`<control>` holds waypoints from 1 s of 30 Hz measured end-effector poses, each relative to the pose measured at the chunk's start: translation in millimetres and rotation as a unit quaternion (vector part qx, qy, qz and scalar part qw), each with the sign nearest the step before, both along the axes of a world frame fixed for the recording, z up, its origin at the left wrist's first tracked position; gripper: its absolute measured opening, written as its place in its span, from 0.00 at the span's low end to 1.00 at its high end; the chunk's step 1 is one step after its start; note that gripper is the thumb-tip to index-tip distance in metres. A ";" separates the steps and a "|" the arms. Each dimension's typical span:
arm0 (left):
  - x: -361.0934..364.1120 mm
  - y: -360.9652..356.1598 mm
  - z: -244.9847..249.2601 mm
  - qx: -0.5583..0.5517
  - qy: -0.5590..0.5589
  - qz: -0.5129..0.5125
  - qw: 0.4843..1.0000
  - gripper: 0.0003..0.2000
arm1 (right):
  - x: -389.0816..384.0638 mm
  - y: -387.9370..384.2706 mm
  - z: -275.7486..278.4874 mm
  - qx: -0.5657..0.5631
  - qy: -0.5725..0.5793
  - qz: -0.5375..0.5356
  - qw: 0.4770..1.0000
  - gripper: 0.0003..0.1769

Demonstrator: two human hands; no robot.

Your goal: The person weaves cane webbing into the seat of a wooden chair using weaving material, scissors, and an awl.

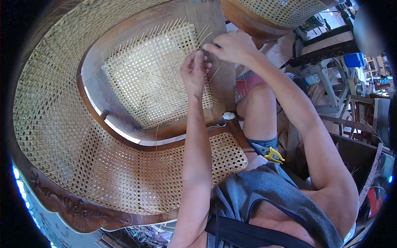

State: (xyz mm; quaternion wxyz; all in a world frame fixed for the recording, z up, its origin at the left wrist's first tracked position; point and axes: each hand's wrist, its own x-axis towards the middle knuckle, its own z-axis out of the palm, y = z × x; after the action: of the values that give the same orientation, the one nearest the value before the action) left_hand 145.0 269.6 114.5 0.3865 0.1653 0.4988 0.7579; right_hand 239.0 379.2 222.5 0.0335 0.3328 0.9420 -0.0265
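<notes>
A wooden seat frame (163,9) holds a woven cane panel (144,74), with loose cane ends sticking out along its upper edge and right side. Over the panel's right edge is my left hand (195,71), its thumb and fingers pinched together; what they hold is too small to make out. Just right of it, above the frame's wooden side, my right hand (231,46) has thumb and forefinger curled close to each other, near the loose cane ends. Whether a strand lies between them cannot be seen.
Larger cane weaving (74,153) of a carved chair surrounds the frame. Yellow-handled pliers (274,155) lie by my lap. A white lump (228,115) sits at the frame's corner. Another cane piece (281,12) stands behind, with a blue container (354,60) to the right.
</notes>
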 end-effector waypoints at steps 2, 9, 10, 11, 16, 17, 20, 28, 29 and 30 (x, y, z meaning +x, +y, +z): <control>-4.1 2.5 -8.7 0.041 -0.011 0.046 0.998 0.11 | -3.5 -0.1 -5.5 0.018 0.023 0.049 0.998 0.27; -10.9 -1.7 -18.0 0.050 -0.062 0.097 0.992 0.07 | -19.7 -7.8 -13.0 0.052 -0.032 0.100 0.993 0.09; -9.8 -2.2 -18.9 0.049 -0.065 0.096 0.992 0.07 | -20.8 -10.7 -12.2 0.060 -0.022 0.122 0.990 0.09; -9.2 -1.8 -19.3 0.053 -0.059 0.098 0.992 0.07 | -22.7 -12.2 -11.2 0.069 -0.010 0.145 0.987 0.09; -7.5 -2.4 -15.0 0.047 -0.057 0.101 0.992 0.06 | -34.5 -12.7 -13.1 0.079 -0.007 0.155 0.985 0.11; -6.8 -2.2 -13.3 0.039 -0.051 0.109 0.992 0.05 | -36.8 -11.0 -14.9 0.066 -0.010 0.158 0.985 0.11; -6.8 -1.5 -13.1 0.025 -0.038 0.117 0.992 0.05 | -34.2 -0.2 -15.2 -0.003 -0.015 0.138 0.990 0.11; -16.1 -4.5 -9.5 -0.020 -0.012 0.088 0.996 0.04 | -44.8 18.8 -17.0 -0.021 -0.043 0.145 0.988 0.11; -19.3 -7.1 -7.8 -0.039 0.000 0.066 0.997 0.05 | -45.5 21.3 -20.0 -0.021 -0.042 0.148 0.988 0.11; -22.7 -8.9 -4.5 -0.058 0.012 0.043 0.997 0.05 | -47.1 21.1 -16.3 -0.022 -0.043 0.147 0.988 0.11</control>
State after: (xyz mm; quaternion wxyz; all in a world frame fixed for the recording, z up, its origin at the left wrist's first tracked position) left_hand 122.3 260.7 110.1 0.3563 0.1300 0.5534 0.7415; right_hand 192.0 400.4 206.2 0.0845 0.1906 0.9776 -0.0275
